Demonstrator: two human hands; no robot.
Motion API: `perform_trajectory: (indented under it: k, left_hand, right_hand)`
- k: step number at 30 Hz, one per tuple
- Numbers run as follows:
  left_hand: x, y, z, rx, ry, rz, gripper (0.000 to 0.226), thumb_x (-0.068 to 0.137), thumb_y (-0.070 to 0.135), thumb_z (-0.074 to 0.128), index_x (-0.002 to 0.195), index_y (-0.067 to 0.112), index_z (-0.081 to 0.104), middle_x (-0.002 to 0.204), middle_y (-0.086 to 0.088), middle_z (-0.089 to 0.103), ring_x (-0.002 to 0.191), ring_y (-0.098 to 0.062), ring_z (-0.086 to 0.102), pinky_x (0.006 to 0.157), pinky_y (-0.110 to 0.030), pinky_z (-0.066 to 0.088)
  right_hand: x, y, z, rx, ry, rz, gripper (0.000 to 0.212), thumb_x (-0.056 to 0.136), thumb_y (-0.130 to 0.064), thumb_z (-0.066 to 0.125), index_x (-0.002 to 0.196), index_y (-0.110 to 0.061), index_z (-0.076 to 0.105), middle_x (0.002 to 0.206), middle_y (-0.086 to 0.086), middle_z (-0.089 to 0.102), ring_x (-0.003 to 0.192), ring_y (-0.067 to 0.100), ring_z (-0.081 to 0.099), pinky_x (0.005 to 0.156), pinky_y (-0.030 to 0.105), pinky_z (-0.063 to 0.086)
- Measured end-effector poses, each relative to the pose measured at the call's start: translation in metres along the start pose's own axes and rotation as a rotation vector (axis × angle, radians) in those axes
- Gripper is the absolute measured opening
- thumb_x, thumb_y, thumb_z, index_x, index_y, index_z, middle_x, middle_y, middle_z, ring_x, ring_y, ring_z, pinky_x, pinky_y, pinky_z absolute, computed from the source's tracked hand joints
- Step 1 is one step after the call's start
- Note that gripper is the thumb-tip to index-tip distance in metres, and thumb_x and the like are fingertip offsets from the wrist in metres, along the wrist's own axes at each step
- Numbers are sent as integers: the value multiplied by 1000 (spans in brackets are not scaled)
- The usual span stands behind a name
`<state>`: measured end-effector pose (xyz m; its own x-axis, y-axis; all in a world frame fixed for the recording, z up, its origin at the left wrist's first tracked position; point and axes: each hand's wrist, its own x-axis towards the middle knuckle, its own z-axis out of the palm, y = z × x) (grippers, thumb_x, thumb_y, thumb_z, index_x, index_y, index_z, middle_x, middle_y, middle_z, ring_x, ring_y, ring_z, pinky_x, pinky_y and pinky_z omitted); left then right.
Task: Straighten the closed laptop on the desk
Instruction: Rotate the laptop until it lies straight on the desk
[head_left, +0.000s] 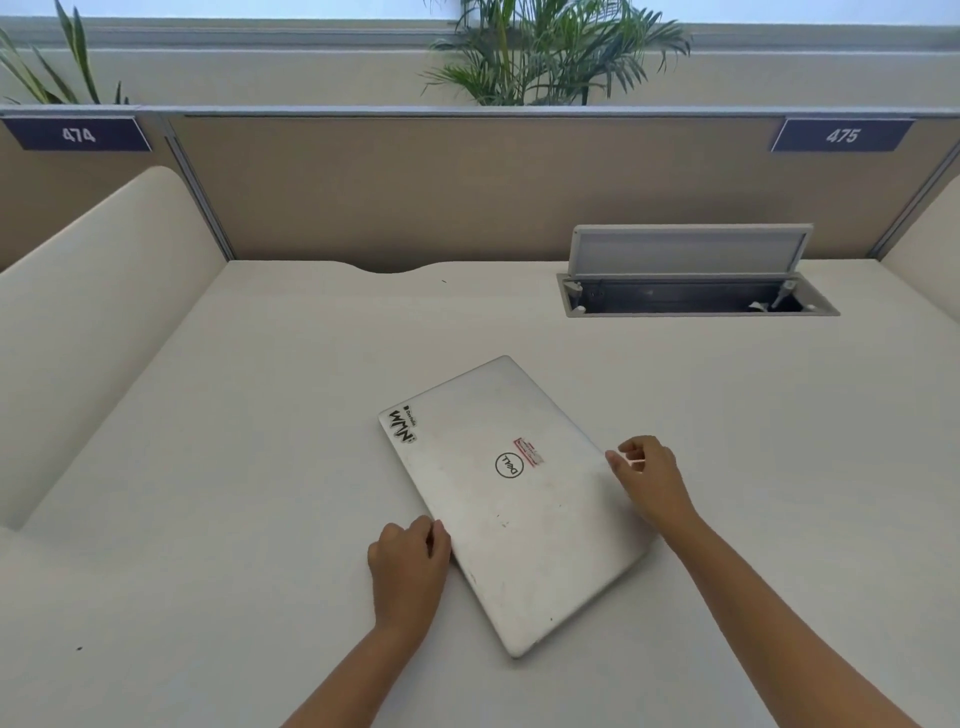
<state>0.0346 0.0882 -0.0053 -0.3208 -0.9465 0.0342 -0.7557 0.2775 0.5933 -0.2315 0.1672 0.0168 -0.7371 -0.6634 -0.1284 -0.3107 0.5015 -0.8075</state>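
Note:
A closed silver laptop (511, 499) with a round logo and stickers lies skewed on the white desk (260, 467), its far corner pointing away and to the right. My left hand (408, 566) rests against the laptop's left long edge near the front, fingers curled onto it. My right hand (649, 478) is at the laptop's right edge, thumb and fingers touching the rim. Both forearms reach in from the bottom of the view.
An open cable hatch (696, 296) with its lid raised sits in the desk at the back right. Beige partition panels (467, 192) wall in the back and both sides, with number plates 474 and 475. Plants stand behind the partition.

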Motion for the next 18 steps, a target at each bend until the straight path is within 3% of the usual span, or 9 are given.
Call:
perform_trajectory:
  k: [3, 6, 10, 15, 18]
  left_hand:
    - [12, -4, -6, -109, -11, 6, 41, 89, 16, 47, 53, 17, 28, 49, -5, 35, 57, -24, 34, 58, -34, 29]
    - [33, -6, -13, -207, 49, 48, 31, 88, 13, 47, 58, 14, 37, 54, -5, 43, 58, -18, 36, 50, -29, 27]
    - [69, 2, -18, -147, 164, 141, 4, 83, 7, 54, 81, 9, 57, 82, -6, 59, 80, -26, 48, 66, -31, 35]
    - [112, 9, -15, 38, 118, 100, 33, 84, 27, 59, 109, 5, 56, 113, -16, 57, 107, -36, 49, 87, -47, 39]
    - [132, 7, -14, 105, 82, 44, 46, 85, 38, 57, 116, 4, 53, 121, -20, 56, 113, -39, 49, 91, -50, 39]
  right_hand:
    - [-23, -9, -11, 166, 103, 27, 16, 90, -26, 57, 103, -19, 50, 112, 1, 46, 99, 15, 50, 82, 27, 37]
    - [-50, -6, -15, 150, 111, 74, 23, 89, -21, 59, 109, -15, 49, 114, 2, 47, 100, 15, 49, 83, 27, 37]
    - [-75, 3, -16, -49, 93, 135, 42, 85, -18, 65, 120, -7, 45, 116, 5, 41, 106, 21, 48, 87, 31, 41]
    - [-93, 6, -8, 55, 84, 240, 39, 84, -20, 66, 114, -5, 45, 108, 12, 51, 78, 12, 52, 70, 23, 39]
    - [-100, 12, -5, 139, 84, 291, 38, 86, -22, 64, 114, -4, 46, 98, 9, 55, 77, 9, 54, 64, 18, 40]
